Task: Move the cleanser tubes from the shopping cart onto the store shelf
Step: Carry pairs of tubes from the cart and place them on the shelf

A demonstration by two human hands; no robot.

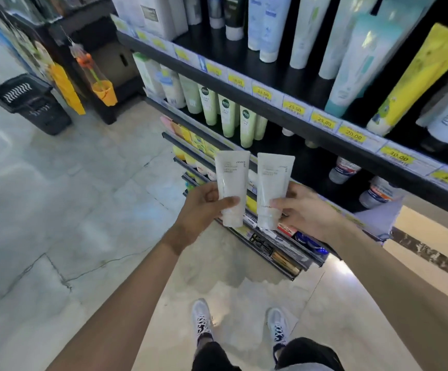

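Sneakers (202,321) planted facing shelf (292,121); left hand (204,207) and right hand (303,210) each clamp a white cleanser tube (232,183), (272,188) low, crimped end up, side by side, probably for standing them in the dark gap beside green tubes (228,116).

Small print on both white tubes (232,187) too blurred to read. Left hand (204,203) thumb covers the left tube's lower body; right hand (301,210) fingers sit behind the right tube (272,188). Price tags (295,107) partly legible, fine print below the numbers unreadable. Top-shelf tubes (268,25) cut off by the top edge, yellow tube (418,76) cut at right
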